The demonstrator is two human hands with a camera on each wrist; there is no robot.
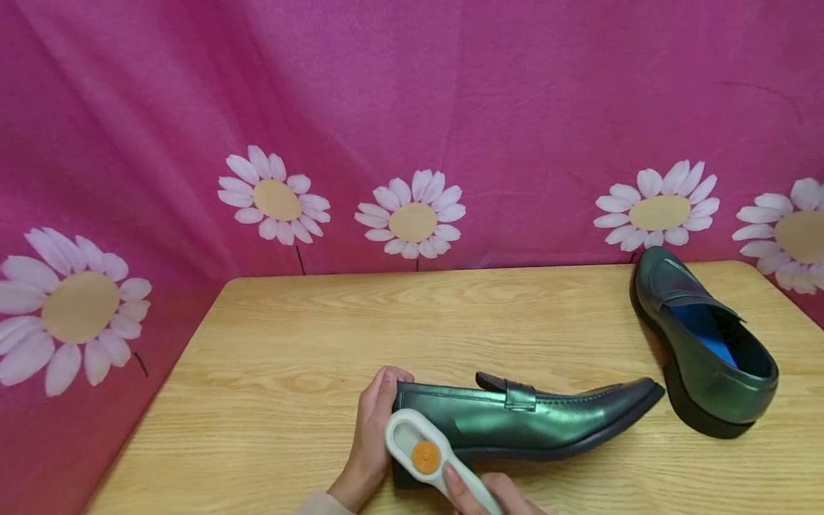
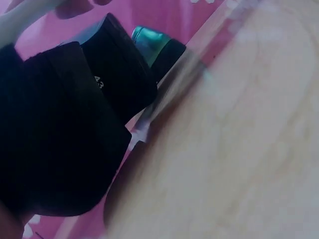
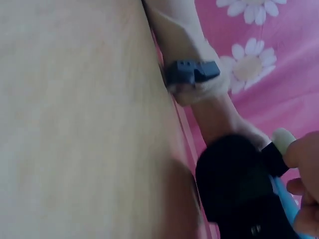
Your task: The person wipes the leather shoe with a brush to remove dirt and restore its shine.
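A shiny dark green loafer is held on its side edge above the wooden table, toe to the right. My left hand grips it at the heel end. My right hand holds a pale grey hand tool by its handle, thumb on top. The tool's rounded head has an orange round button and lies against the heel side of the loafer; its working face is hidden. In the left wrist view the loafer's black sole fills the left side. The right wrist view shows the sole too.
A matching green loafer with a blue insole stands at the right of the wooden table. Behind the table hangs a pink cloth printed with white daisies. A dark wrist camera sits on the left wrist.
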